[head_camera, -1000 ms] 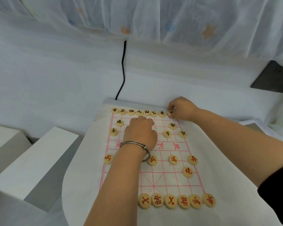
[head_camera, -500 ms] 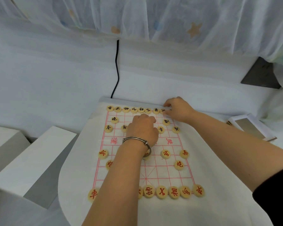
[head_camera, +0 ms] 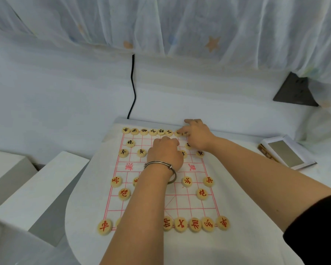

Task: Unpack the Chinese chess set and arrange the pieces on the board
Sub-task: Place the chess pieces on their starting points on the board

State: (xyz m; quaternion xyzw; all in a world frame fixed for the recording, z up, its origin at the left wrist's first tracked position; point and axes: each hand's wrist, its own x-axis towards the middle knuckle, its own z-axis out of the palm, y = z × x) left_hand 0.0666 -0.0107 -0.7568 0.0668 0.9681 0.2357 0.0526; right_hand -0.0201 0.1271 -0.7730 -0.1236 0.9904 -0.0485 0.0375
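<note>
The chess board (head_camera: pixel 208 205) is a white cloth sheet with a red grid. Black-lettered wooden pieces (head_camera: pixel 143 131) line its far row, and red-lettered pieces (head_camera: pixel 195 225) line the near row. More pieces stand on the soldier and cannon points. My left hand (head_camera: pixel 165 153), with a metal bangle on the wrist, rests curled over the middle of the far half and hides what lies beneath it. My right hand (head_camera: pixel 198 135) reaches to the right end of the far row. Its fingertips touch the black end pieces (head_camera: pixel 178 133) there, with one finger lifted straight.
White blocks (head_camera: pixel 36 188) stand to the left of the board. An open box (head_camera: pixel 287 154) with a grey inside lies at the right. A black cable (head_camera: pixel 133 83) runs up from behind the board. A dark wedge (head_camera: pixel 294 92) sits at the far right under the curtain.
The view has swung, so the board's left pieces show. My right hand's fingers have spread out over the far row's end pieces. My left hand stays curled in the same place.
</note>
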